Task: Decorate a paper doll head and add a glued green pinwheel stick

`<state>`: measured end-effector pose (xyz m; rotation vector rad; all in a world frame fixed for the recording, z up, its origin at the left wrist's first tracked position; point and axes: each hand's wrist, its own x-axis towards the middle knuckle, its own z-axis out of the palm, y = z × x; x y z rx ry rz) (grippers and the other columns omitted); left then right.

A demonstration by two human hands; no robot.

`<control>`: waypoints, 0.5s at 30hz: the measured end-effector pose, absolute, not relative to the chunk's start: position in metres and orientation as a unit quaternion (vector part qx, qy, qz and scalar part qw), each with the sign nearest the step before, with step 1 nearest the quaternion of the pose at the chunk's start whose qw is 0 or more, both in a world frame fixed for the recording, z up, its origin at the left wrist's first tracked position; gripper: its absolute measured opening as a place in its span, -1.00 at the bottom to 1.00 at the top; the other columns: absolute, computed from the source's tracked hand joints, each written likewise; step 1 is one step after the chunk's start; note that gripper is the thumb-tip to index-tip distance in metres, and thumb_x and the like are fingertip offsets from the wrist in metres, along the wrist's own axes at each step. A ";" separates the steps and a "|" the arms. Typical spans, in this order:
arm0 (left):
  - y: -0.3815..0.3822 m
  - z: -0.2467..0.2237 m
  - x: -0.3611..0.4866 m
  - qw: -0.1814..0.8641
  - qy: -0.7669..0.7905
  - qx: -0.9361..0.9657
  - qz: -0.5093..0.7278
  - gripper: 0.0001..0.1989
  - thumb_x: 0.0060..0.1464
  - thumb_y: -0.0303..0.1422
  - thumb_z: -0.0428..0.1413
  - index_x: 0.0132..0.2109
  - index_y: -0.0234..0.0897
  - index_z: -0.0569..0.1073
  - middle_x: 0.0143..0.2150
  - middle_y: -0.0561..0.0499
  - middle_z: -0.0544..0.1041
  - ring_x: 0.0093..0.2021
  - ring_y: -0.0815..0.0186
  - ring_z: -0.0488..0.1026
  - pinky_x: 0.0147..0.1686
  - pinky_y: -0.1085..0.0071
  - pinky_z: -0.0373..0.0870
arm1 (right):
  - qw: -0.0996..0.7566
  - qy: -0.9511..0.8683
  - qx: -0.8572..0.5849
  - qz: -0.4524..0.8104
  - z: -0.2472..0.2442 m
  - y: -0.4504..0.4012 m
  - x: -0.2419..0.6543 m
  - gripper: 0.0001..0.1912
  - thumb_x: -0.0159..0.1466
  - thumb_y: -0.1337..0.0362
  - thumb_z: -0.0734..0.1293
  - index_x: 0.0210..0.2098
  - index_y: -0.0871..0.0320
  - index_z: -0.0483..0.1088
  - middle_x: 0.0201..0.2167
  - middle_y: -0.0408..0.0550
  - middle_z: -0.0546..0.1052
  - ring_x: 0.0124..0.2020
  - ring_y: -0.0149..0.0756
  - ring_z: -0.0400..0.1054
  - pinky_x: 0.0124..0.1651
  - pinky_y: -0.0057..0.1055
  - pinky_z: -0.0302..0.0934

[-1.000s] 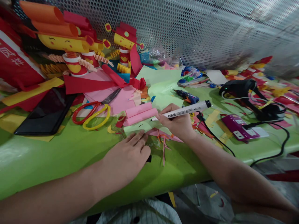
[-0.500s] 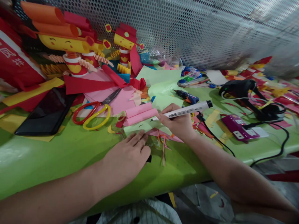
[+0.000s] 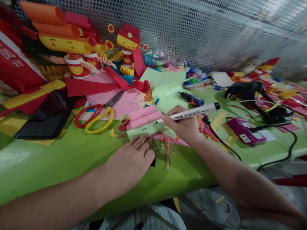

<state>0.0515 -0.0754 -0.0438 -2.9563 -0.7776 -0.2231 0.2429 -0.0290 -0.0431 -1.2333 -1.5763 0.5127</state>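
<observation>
My right hand [image 3: 183, 124] grips a white whiteboard marker [image 3: 194, 111] with a black end, its tip on a light green paper piece [image 3: 137, 132]. Two short curved black strokes show on that paper, the right one at the tip. Pink rolled paper [image 3: 145, 118] lies along the paper's upper edge. My left hand [image 3: 134, 156] lies flat with outstretched fingers, the fingertips pressing on the paper's lower edge. Beside the left hand, a small black object [image 3: 153, 163] is partly covered; I cannot tell its kind.
Scissors [image 3: 99, 119] and a black phone [image 3: 46, 115] lie to the left. Paper figures [image 3: 76, 65] stand behind. A glue gun [image 3: 192, 98], a purple power adapter [image 3: 247, 131] with black cables and a black headset-like device [image 3: 259, 102] are on the right, among paper scraps.
The marker tip has moved slightly to the right, and the right-hand black stroke is longer. My left hand stays in place.
</observation>
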 end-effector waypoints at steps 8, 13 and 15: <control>-0.075 -0.046 0.052 0.035 -0.254 -0.962 -0.091 -0.88 0.06 -0.53 -0.04 -0.30 -0.38 0.39 0.02 -0.29 0.44 0.10 0.08 0.32 0.01 0.19 0.30 | 0.503 -0.665 -0.512 0.208 -0.045 -0.028 0.241 -0.76 0.03 0.23 0.38 -0.62 0.12 0.22 -0.75 -0.30 0.20 -0.69 -0.52 0.05 -0.65 -0.52 -0.02; -0.075 -0.047 0.051 0.053 -0.249 -0.963 -0.092 -0.90 0.04 -0.52 -0.02 -0.31 -0.39 0.39 0.02 -0.30 0.44 0.09 0.06 0.33 -0.01 0.19 0.32 | 0.512 -0.647 -0.522 0.213 -0.042 -0.029 0.243 -0.77 0.03 0.26 0.38 -0.62 0.12 0.24 -0.76 -0.31 0.19 -0.71 -0.54 0.03 -0.67 -0.53 -0.05; -0.075 -0.046 0.051 0.053 -0.249 -0.963 -0.088 -0.90 0.04 -0.53 -0.02 -0.30 -0.39 0.39 0.03 -0.30 0.44 0.10 0.05 0.32 -0.01 0.18 0.32 | 0.513 -0.648 -0.519 0.217 -0.041 -0.030 0.243 -0.77 0.03 0.26 0.38 -0.62 0.13 0.24 -0.77 -0.30 0.20 -0.71 -0.54 0.04 -0.67 -0.53 -0.06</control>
